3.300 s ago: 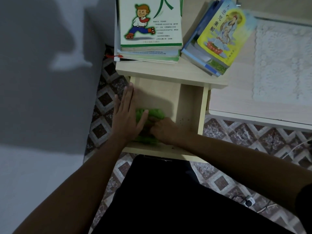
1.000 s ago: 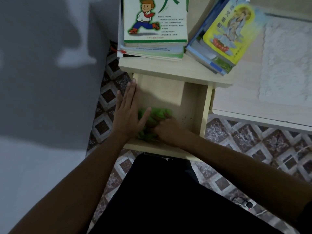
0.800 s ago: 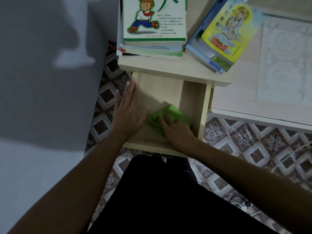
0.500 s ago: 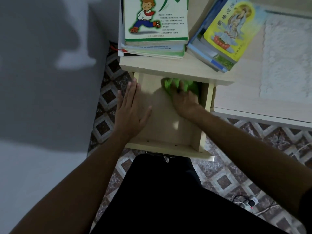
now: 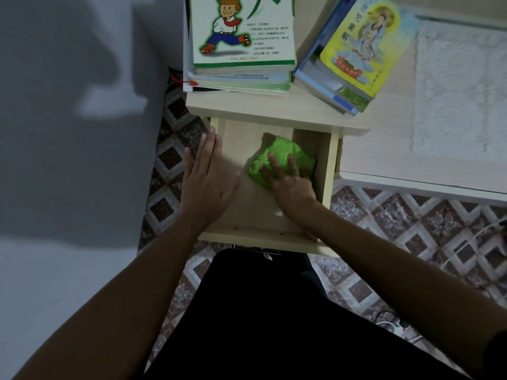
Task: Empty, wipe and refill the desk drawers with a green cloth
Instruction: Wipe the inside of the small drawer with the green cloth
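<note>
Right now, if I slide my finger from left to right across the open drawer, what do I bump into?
Left hand on the drawer's left wall → bare drawer bottom → green cloth under the right hand → drawer's right wall.

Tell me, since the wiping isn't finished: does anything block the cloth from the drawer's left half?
Only the left hand, flat on the drawer along its left wall. The right hand presses the green cloth; bare floor lies between.

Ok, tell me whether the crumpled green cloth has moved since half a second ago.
Yes. The crumpled green cloth, under the right hand, has come back from beneath the desk top's front edge toward the middle of the open wooden drawer.
</note>
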